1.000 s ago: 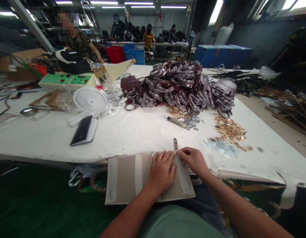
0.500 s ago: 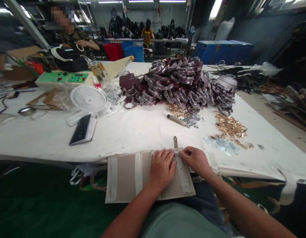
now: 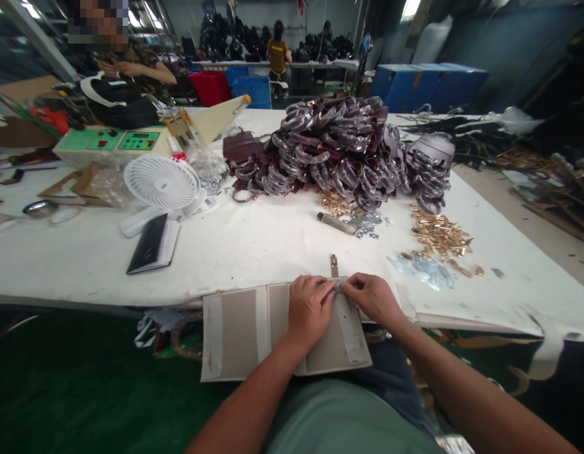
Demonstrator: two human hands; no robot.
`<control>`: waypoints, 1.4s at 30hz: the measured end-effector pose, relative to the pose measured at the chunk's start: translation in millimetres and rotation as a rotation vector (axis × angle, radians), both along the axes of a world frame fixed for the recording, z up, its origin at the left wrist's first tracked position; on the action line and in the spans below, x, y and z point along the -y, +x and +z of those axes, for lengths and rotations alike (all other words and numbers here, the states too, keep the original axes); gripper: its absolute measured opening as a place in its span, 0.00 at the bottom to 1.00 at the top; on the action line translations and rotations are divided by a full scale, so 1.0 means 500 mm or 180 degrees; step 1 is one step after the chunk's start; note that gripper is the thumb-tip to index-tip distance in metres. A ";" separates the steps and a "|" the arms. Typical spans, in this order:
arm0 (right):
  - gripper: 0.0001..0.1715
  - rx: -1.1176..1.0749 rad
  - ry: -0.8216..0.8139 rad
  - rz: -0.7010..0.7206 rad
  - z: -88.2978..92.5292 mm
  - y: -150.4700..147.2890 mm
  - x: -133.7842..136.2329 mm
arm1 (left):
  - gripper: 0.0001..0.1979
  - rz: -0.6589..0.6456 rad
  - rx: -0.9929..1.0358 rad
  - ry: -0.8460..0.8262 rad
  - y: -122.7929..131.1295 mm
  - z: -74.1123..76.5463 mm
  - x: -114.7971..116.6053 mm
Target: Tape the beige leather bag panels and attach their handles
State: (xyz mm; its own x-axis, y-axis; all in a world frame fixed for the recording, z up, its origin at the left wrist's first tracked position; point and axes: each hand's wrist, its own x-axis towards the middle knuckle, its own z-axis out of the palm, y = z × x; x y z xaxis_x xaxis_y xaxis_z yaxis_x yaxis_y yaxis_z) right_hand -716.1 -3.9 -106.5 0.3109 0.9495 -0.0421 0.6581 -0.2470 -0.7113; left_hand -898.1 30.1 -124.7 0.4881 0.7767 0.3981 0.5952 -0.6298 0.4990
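A beige bag panel [image 3: 238, 334], open and unfolded with pale strips across it, rests at the table's front edge and over my lap. My left hand [image 3: 309, 310] lies on its right half, fingers stretched towards the top edge and thumb close to the index finger. At that edge my right hand [image 3: 370, 295] is closed in a pinch at a small grey metal plate [image 3: 338, 287]; its fingertips partly hide the plate. Just beyond the edge a narrow strap tab with a metal fitting [image 3: 334, 265] sticks out onto the table.
Beyond my hands are a grey-handled tool [image 3: 336, 224], gold-coloured fittings [image 3: 441, 234] and thin metal plates [image 3: 427, 271]. Wrapped dark-red bags [image 3: 320, 151] are heaped behind. Leftward are a notebook [image 3: 152, 244], a white fan [image 3: 162, 181] and a green-panelled machine [image 3: 116, 142]. A co-worker [image 3: 131, 66] handles a black bag.
My left hand's thumb and index finger have shifted right, closer to the small metal plate. My right hand keeps its pinch there. The camera view has shifted slightly.
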 end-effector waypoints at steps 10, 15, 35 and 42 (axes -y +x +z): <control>0.18 -0.0364 -0.0127 0.0153 0.013 0.009 -0.003 | 0.14 -0.0005 0.0047 -0.0085 0.001 -0.001 -0.001; 0.17 -0.0289 -0.0160 0.0133 0.004 0.010 -0.005 | 0.15 -0.0025 0.0062 -0.0088 -0.001 -0.004 -0.002; 0.16 0.0759 0.0535 0.0859 -0.014 0.017 0.034 | 0.06 -0.0095 -0.0144 -0.0071 0.009 0.006 -0.015; 0.16 0.0552 0.0655 -0.0282 -0.010 0.177 -0.035 | 0.04 -0.0096 -0.0181 -0.0279 0.010 0.018 -0.036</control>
State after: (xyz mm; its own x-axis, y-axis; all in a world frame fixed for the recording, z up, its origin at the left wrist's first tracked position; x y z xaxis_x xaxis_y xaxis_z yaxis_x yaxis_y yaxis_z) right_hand -627.3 13.6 -111.3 0.3788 0.9013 0.2099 0.7566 -0.1710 -0.6311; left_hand -893.3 48.2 -115.5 0.5317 0.7920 0.3001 0.6057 -0.6033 0.5189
